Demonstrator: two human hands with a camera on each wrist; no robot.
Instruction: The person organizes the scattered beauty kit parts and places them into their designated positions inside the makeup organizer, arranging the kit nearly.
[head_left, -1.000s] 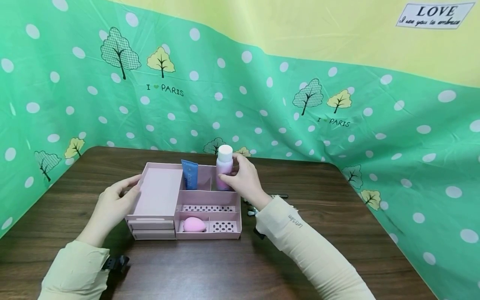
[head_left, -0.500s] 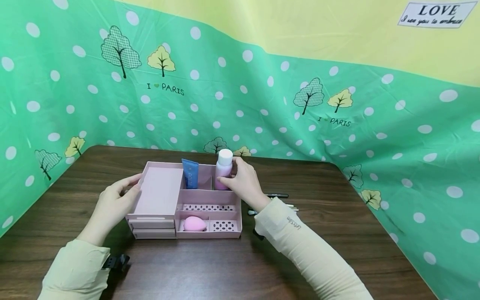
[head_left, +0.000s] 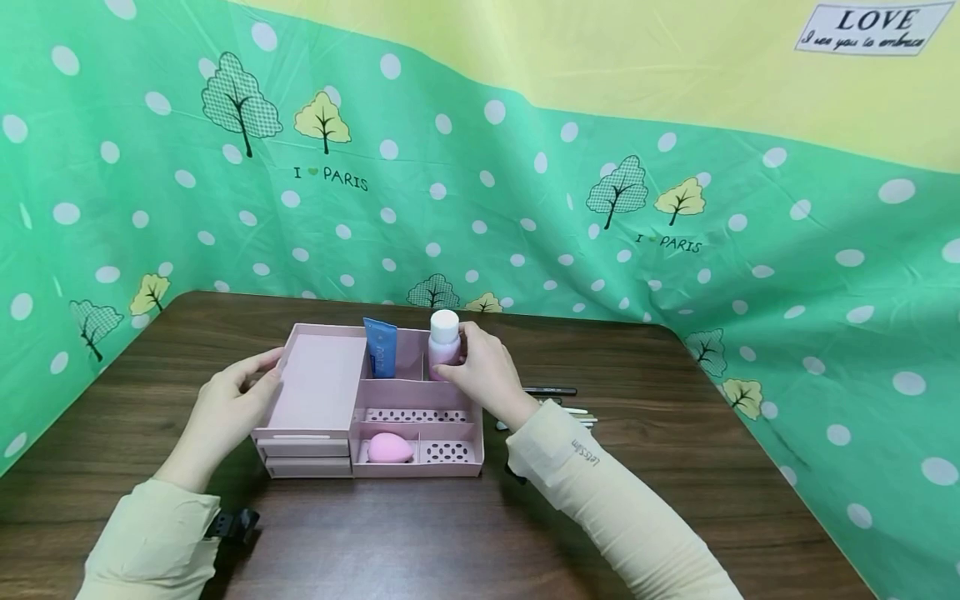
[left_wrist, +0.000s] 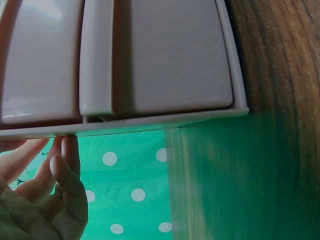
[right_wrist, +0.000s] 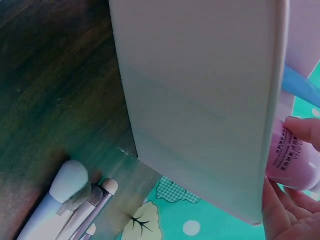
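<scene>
A pink desktop organizer (head_left: 318,383) stands on the table, with drawers at its front left and divided compartments on its right. My right hand (head_left: 487,367) pinches a pink bottle with a white cap (head_left: 444,337) between thumb and fingers. The bottle is upright, its lower part inside the back right compartment; whether it touches the bottom is hidden. Against the organizer's left wall rest the fingertips of my left hand (head_left: 225,408). A blue tube (head_left: 382,350) stands in the compartment left of the bottle. In the front compartment lies a pink makeup sponge (head_left: 390,448).
Several makeup brushes (right_wrist: 70,182) lie on the table to the organizer's right, partly hidden by the right arm in the head view. A black pen-like stick (head_left: 551,391) lies by them. Behind the wooden table (head_left: 420,542) hangs a green patterned cloth (head_left: 525,208).
The bottle has sunk lower into the back right compartment, with my right hand moving down and slightly left along with it. My left hand stays against the organizer.
</scene>
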